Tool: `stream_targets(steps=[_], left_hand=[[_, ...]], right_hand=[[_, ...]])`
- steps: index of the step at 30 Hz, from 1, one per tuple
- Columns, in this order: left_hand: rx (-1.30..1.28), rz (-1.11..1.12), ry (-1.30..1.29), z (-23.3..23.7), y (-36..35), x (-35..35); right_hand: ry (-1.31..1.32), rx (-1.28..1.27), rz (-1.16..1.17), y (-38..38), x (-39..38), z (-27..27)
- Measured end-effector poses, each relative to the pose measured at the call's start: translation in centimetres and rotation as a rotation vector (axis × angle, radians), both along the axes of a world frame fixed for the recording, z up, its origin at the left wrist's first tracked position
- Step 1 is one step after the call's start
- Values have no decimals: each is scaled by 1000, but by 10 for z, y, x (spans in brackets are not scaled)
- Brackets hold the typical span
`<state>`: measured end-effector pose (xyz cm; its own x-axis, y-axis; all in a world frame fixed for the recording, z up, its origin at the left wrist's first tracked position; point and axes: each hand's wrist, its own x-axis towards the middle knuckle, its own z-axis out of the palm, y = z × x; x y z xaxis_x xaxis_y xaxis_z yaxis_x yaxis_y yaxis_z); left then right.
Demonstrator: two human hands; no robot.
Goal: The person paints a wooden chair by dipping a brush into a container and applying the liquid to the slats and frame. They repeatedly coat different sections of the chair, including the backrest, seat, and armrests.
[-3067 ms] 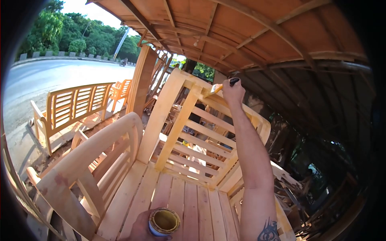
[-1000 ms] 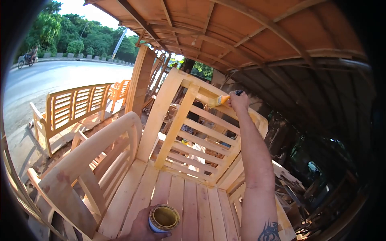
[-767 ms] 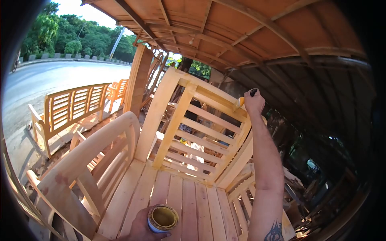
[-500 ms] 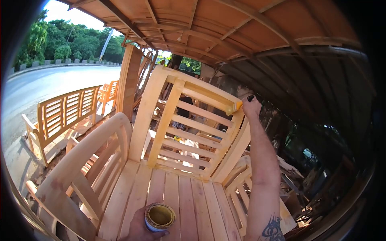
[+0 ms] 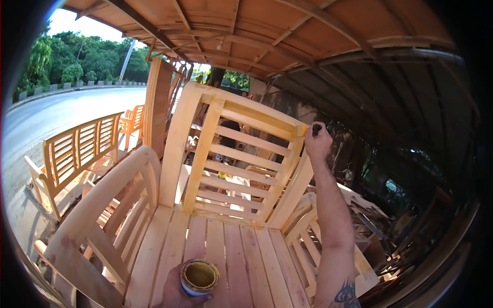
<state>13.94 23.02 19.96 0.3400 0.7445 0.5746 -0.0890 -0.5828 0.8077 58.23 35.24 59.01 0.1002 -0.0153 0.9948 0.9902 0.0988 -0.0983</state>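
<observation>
My left hand (image 5: 173, 288) is wrapped round a small open can (image 5: 199, 277) with a yellowish, stained inside, low over the bench seat (image 5: 215, 238). At the top right corner of the slatted wooden backrest (image 5: 246, 110), my right hand (image 5: 318, 143) grips a paintbrush (image 5: 302, 130). The brush's dark handle end shows above my fingers, and its yellow head touches the wood or is very close to it. Parts of the backrest look yellower than the pale, bare-looking seat slats.
A curved wooden armrest (image 5: 105, 195) rises on the left; another slatted side (image 5: 308, 241) stands at the right. Beyond the left side are a finished-looking bench (image 5: 82, 149), an orange chair (image 5: 132, 123) and a road. Wood pieces lie behind, and a roof hangs overhead.
My right hand and the brush have shifted slightly at the backrest's top right corner; the brush head now looks more upright. The whole view has moved a little. My left hand still holds the can.
</observation>
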Motion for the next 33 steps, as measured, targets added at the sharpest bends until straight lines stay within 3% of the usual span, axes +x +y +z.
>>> stream_targets(steps=[2, 6, 9, 12, 18, 24, 27, 30, 33], left_hand=[[-6, -5, 4, 0, 0, 0], [-7, -8, 1, 0, 0, 0], [-12, -11, 4, 0, 0, 1], [-16, -12, 7, 0, 0, 1], [-17, -15, 9, 1, -1, 1], [-16, -14, 5, 2, -1, 0], [-17, -16, 0, 2, 0, 1], [-20, -16, -5, 2, -1, 1], [-23, -20, -9, 2, 0, 2]], right_hand=[[-33, -30, -100, 2, 10, -14], [60, 75, 53, -4, 13, -16], [-38, -30, -18, -5, 15, -28], [-32, 83, -40, -2, 39, -28], [18, 49, 99, -13, 12, -36], [-9, 32, -58, -10, 26, -55], [481, -169, 292, -6, 37, -52], [451, -91, 173, -2, 37, -34], [222, -130, -47, -7, 5, -1]])
